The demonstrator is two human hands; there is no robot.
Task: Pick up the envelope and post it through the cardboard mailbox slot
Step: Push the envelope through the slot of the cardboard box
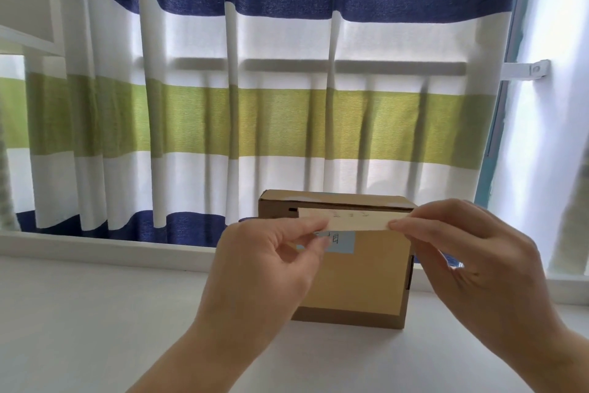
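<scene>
A brown cardboard mailbox stands upright on the white surface, with a dark slot along the top of its front face and a pale blue label below it. A cream envelope is held level at the slot, its far edge at or just inside the opening. My left hand pinches the envelope's left end between thumb and fingers. The envelope's right end is pinched by my right hand. Most of the slot is hidden behind the envelope.
The white surface runs under the box to a low window ledge. A striped blue, white and green curtain hangs right behind the mailbox. A window frame stands at the right.
</scene>
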